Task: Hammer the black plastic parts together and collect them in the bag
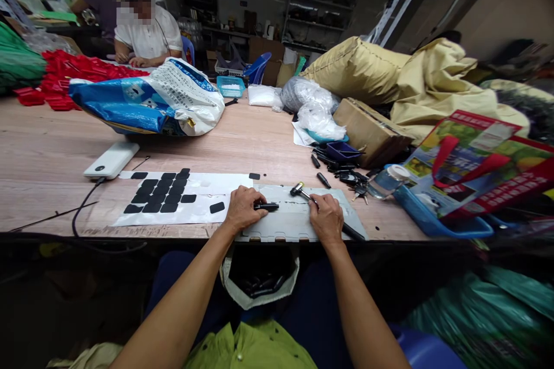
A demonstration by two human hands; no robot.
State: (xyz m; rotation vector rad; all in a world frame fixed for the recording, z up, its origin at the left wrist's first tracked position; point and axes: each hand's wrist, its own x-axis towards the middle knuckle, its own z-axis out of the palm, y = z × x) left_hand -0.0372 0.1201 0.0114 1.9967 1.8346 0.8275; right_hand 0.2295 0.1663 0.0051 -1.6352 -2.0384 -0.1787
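Observation:
My left hand (244, 207) is closed on a short black cylindrical piece (267, 206), held down low over the grey metal plate (285, 228). In my right hand (326, 218) is a small hammer (298, 189), its head to the left of my fingers and its black grip sticking out behind toward the table's edge. Left of my left hand lies a white sheet (203, 187) with rows of rounded black patches (160, 193). Beyond the right hand, more black cylindrical pieces (323, 180) are scattered, some beside a dark blue tray (343, 151).
An open bag (259, 301) with dark pieces inside hangs below the table edge. A white power bank (111, 159) with a cable, a blue-white sack (149, 98), a bottle (388, 180) and a blue basket (437, 225) surround the work area. A person (147, 34) sits across the table.

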